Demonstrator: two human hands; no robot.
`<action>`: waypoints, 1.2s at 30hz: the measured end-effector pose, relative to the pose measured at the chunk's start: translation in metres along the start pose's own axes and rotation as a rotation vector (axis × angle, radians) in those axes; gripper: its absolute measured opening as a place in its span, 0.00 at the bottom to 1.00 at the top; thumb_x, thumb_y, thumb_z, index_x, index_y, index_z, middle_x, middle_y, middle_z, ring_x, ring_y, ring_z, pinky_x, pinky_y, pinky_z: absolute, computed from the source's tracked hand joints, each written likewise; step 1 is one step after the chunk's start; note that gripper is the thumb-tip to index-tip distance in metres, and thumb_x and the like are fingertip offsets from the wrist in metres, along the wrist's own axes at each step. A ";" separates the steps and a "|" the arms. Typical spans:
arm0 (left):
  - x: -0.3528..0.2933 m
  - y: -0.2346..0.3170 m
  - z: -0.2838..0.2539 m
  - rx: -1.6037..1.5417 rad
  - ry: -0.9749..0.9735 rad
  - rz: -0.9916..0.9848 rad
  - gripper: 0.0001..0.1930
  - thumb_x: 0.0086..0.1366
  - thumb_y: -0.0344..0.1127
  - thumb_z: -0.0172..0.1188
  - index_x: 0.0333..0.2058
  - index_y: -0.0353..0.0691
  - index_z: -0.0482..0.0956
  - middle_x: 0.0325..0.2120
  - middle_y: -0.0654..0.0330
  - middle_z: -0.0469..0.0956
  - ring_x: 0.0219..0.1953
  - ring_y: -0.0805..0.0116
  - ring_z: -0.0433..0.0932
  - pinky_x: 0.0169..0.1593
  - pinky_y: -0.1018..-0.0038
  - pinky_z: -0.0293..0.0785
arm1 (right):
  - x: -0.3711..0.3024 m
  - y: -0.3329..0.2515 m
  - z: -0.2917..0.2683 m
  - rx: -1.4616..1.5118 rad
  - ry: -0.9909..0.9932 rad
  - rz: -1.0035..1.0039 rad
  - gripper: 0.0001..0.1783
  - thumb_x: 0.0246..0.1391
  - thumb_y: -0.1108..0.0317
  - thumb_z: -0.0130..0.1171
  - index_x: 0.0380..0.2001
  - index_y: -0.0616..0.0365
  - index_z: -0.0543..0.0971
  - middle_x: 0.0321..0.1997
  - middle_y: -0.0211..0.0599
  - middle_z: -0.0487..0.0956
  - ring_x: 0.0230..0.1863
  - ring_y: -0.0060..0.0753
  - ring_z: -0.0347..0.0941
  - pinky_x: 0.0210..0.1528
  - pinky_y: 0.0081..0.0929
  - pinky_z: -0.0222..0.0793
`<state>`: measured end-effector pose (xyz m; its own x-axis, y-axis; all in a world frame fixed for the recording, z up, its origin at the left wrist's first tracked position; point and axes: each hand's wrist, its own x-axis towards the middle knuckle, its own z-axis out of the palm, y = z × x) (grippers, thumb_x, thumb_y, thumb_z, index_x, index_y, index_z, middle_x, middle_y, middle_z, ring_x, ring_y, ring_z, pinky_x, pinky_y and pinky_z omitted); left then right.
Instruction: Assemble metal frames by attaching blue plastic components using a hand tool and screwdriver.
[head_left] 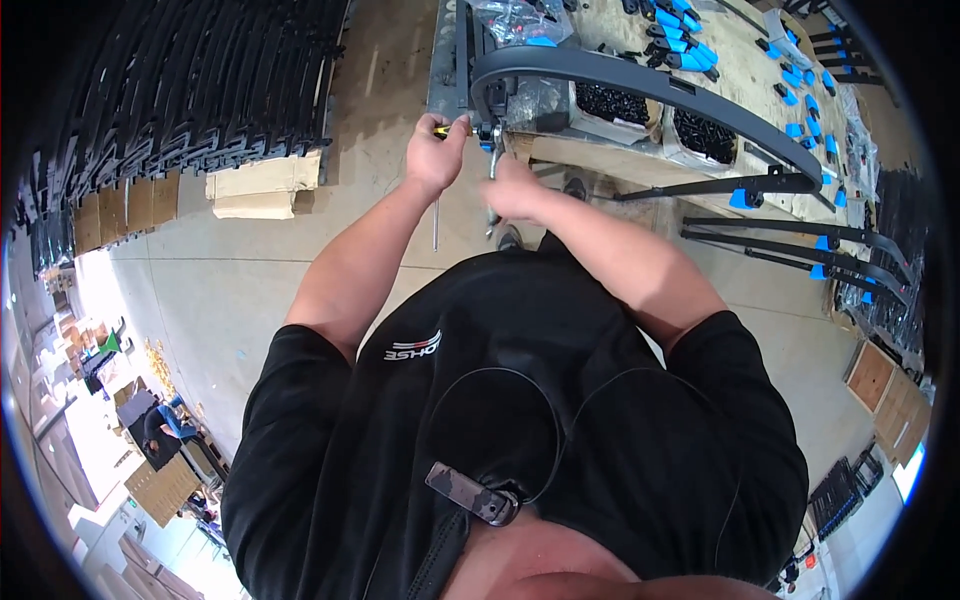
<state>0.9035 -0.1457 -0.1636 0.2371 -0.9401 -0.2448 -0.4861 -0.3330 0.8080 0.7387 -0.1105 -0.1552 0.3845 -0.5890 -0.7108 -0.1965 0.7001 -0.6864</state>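
My left hand is closed round a screwdriver, its thin metal shaft hanging below the fist and a bit of yellow and black showing at the fingers. Just to the right, my right hand, slightly blurred, grips a silver wrench; the tool's lower end sticks out under the hand. The wrench's head meets a small joint with a blue part. This joint sits at the near left end of a black curved metal frame, which rests along the workbench edge. Fingers hide the exact contact.
On the wooden workbench are boxes of small black parts and several black-and-blue pieces. More black frames lean at the right. Stacked black frames stand left, by flattened cardboard. Another person is far left.
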 end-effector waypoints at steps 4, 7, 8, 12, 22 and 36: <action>0.001 -0.013 0.004 0.018 0.005 0.002 0.24 0.64 0.53 0.67 0.41 0.35 0.76 0.32 0.49 0.83 0.34 0.59 0.81 0.43 0.67 0.77 | 0.035 0.029 -0.009 -0.825 0.507 -0.375 0.22 0.56 0.66 0.58 0.45 0.75 0.67 0.37 0.57 0.81 0.24 0.46 0.82 0.21 0.46 0.78; -0.001 -0.024 0.003 -0.009 0.022 0.034 0.23 0.64 0.53 0.67 0.40 0.36 0.76 0.33 0.47 0.83 0.36 0.57 0.82 0.44 0.66 0.77 | -0.027 -0.025 0.018 0.027 0.074 0.069 0.17 0.58 0.62 0.55 0.34 0.71 0.73 0.26 0.50 0.79 0.18 0.44 0.78 0.17 0.43 0.74; 0.001 -0.020 0.005 -0.028 0.029 0.052 0.23 0.64 0.53 0.67 0.40 0.36 0.76 0.33 0.47 0.83 0.37 0.57 0.83 0.45 0.66 0.77 | -0.026 -0.026 0.013 0.024 0.083 0.068 0.17 0.58 0.62 0.55 0.34 0.71 0.73 0.26 0.50 0.79 0.18 0.44 0.78 0.17 0.43 0.74; 0.002 -0.013 0.005 0.048 0.049 0.061 0.23 0.64 0.53 0.67 0.40 0.36 0.76 0.33 0.47 0.83 0.37 0.55 0.83 0.45 0.65 0.77 | 0.002 -0.002 0.002 0.097 -0.060 0.024 0.18 0.56 0.68 0.55 0.44 0.71 0.70 0.32 0.51 0.80 0.22 0.45 0.79 0.19 0.44 0.74; -0.011 -0.002 -0.001 0.014 0.045 0.056 0.23 0.64 0.52 0.67 0.40 0.35 0.76 0.32 0.47 0.83 0.35 0.57 0.83 0.44 0.66 0.77 | -0.016 -0.011 0.010 0.009 0.018 -0.042 0.21 0.56 0.67 0.56 0.45 0.74 0.67 0.29 0.47 0.79 0.20 0.40 0.77 0.14 0.40 0.73; -0.012 -0.009 -0.007 -0.017 0.051 0.000 0.35 0.61 0.57 0.68 0.57 0.38 0.70 0.37 0.46 0.84 0.43 0.50 0.84 0.50 0.63 0.77 | 0.003 0.035 0.012 -0.441 0.130 -0.165 0.47 0.53 0.55 0.64 0.63 0.79 0.56 0.57 0.69 0.75 0.60 0.60 0.75 0.61 0.43 0.70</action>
<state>0.9110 -0.1310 -0.1648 0.2796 -0.9351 -0.2177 -0.4722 -0.3313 0.8168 0.7441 -0.0826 -0.1793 0.3328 -0.7428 -0.5809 -0.5169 0.3716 -0.7712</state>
